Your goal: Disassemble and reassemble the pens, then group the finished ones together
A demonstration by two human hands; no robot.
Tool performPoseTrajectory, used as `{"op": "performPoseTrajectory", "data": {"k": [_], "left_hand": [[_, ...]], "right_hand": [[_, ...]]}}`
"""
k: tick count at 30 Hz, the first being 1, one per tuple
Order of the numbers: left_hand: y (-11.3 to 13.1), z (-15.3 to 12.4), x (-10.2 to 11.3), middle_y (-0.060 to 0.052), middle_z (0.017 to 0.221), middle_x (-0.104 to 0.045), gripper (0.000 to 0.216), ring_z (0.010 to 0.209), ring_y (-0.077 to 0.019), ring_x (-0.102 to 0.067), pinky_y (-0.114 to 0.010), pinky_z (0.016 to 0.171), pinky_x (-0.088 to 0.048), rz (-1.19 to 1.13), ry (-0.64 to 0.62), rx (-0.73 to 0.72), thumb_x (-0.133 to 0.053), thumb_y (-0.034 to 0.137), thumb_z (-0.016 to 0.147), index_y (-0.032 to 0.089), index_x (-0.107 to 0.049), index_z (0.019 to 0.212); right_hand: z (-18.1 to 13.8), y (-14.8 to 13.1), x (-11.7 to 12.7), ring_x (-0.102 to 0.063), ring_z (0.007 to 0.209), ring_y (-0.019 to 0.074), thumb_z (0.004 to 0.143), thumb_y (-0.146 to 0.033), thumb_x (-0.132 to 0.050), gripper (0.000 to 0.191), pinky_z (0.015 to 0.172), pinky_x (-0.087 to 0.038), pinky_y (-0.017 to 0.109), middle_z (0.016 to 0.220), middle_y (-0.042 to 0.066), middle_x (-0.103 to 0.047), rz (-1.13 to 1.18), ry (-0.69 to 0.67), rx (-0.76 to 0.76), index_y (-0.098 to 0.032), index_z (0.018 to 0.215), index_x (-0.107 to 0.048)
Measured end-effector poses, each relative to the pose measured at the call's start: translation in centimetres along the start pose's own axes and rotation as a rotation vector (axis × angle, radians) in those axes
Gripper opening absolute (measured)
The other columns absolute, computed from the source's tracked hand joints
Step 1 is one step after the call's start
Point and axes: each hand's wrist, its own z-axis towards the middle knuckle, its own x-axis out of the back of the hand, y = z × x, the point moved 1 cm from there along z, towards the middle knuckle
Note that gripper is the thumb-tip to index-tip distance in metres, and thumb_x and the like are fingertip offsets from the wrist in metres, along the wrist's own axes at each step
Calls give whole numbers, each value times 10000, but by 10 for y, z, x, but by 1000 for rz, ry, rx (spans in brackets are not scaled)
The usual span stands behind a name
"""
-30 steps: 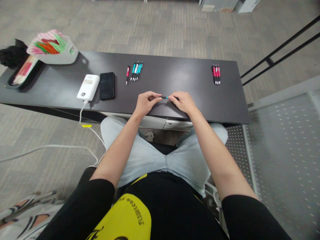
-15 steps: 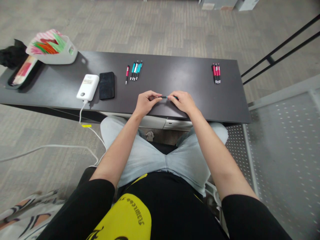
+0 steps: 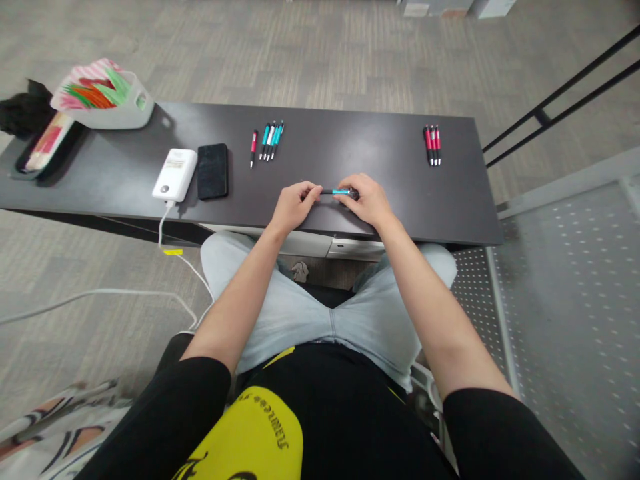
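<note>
A blue and black pen (image 3: 341,192) lies level between my two hands, just above the near part of the dark desk (image 3: 380,150). My left hand (image 3: 296,205) pinches its black end between thumb and fingers. At the other end, my right hand (image 3: 367,199) is closed round the pen, with the thumb below and the fingers above. Beyond my left hand, several blue and white pens (image 3: 271,141) lie in a row beside one red pen (image 3: 254,148). Farther right, three red pens (image 3: 433,145) lie side by side.
A black phone-like slab (image 3: 213,171) and a white device (image 3: 175,175) with a cable (image 3: 161,230) lie left of my hands. At the far left stand a white basket (image 3: 115,119) of colourful items and a dark tray (image 3: 47,150). A perforated metal panel (image 3: 570,287) borders the right.
My right hand's fingers have opened up and shifted along the pen, so more of its blue barrel shows. My left hand keeps its pinch at nearly the same place.
</note>
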Motion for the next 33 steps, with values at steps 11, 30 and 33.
{"op": "performPoseTrajectory", "data": {"k": [11, 30, 33], "left_hand": [[0, -1, 3, -38, 806, -851, 397, 820, -272, -782, -397, 867, -580, 54, -18, -13, -899, 470, 1151, 290, -831, 804], [-9, 9, 20, -2, 961, -637, 477, 865, -233, -615, -384, 879, -578, 6, 239, 30, -1102, 542, 940, 298, -709, 1053], [-17, 17, 31, -41, 1107, -677, 463, 948, -264, -636, -425, 962, -618, 124, 243, -4, -1137, 248, 795, 288, -764, 1066]], "right_hand": [[0, -2, 0, -757, 1138, 428, 1215, -801, -765, 492, 1106, -647, 601, 1150, 134, -908, -5, -21, -2, -337, 1093, -870], [3, -9, 3, -737, 1145, 410, 1276, -834, -623, 556, 1146, -642, 591, 1130, 129, -850, -22, 107, -2, -341, 1138, -839], [5, -1, 0, -728, 1162, 417, 1274, -864, -600, 586, 1159, -629, 597, 1114, 128, -813, -31, 121, 17, -345, 1137, -834]]}}
